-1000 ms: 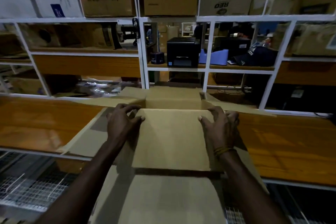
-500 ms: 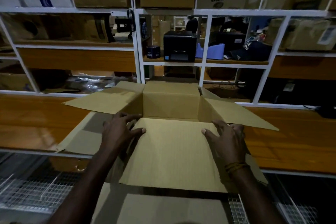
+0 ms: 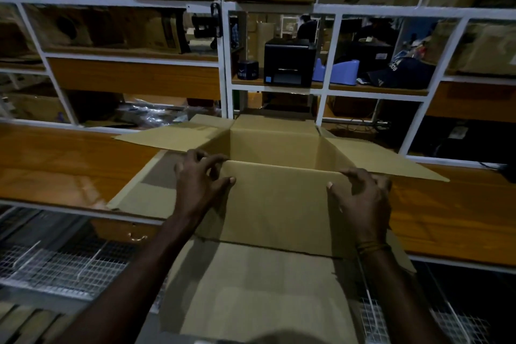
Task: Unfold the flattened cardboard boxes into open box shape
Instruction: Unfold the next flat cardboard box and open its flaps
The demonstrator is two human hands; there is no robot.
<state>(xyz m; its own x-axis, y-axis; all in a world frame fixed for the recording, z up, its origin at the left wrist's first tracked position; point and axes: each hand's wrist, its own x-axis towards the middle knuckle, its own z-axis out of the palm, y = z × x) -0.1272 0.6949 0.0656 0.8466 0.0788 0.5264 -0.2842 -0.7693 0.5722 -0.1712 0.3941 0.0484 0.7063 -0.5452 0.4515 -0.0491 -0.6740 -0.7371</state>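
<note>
Risen since 0.5 s ago, the plain brown cardboard box (image 3: 275,145) gapes on the orange wooden bench (image 3: 64,165); left hand (image 3: 199,180) and right hand (image 3: 361,195) pinch its near flap's far corners.

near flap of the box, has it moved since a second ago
Yes. The near flap has swung up toward the person: its far edge has pulled away from the box's far wall, which stays by the white shelf post.

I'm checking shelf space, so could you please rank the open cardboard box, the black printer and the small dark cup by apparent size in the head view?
1. Box, though nearest the camera.
2. Printer.
3. Cup.
</note>
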